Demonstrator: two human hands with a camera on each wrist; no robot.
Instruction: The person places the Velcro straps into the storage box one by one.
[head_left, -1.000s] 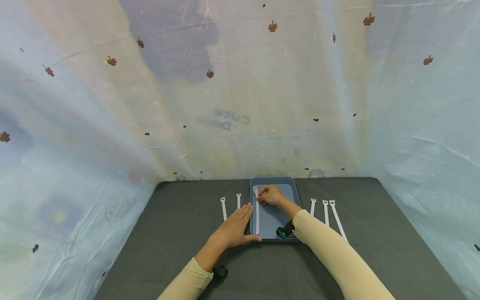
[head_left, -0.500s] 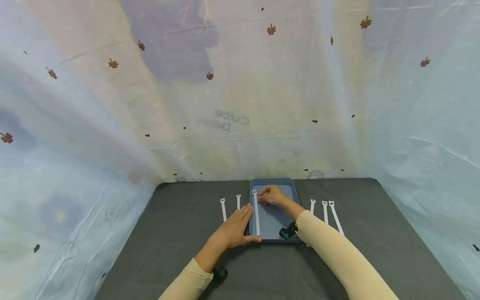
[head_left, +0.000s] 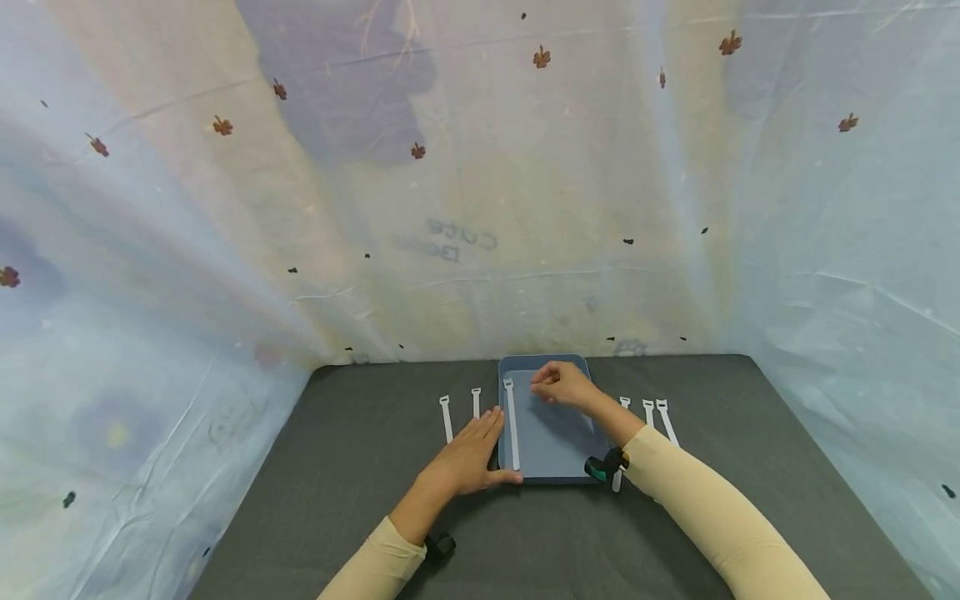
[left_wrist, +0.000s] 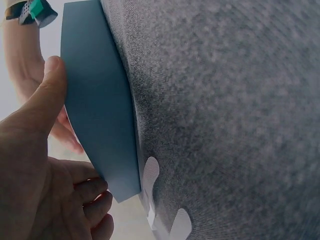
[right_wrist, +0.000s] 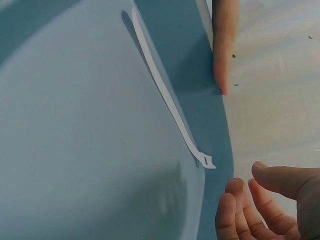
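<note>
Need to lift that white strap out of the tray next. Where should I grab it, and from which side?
Probably pinch the strap at its widened head end, far from the person. It lies flat along the tray's left wall, where the left hand rests, so come from above on its right, over the open tray floor. The right hand hovers there, holding nothing.

- Soft, even daylight filters through the translucent sheet (head_left: pixel 480 208) behind the tray (head_left: pixel 551 450); the head view is bright, without glare.
- Shadows are faint: a thin dark edge beneath the left hand (head_left: pixel 468 458) at the tray's near left corner.
- The head view bows strongly toward its edges, bending the sheet's folds on both sides of the tray.
- In the left wrist view, the hand is blurred and the tray's side reads dim.
- In the right wrist view, the strap (right_wrist: pixel 170 102) casts a soft shadow on the tray floor; the fingers (right_wrist: pixel 235 210) are out of focus, and the background beyond the tray's rim washes out.
</note>
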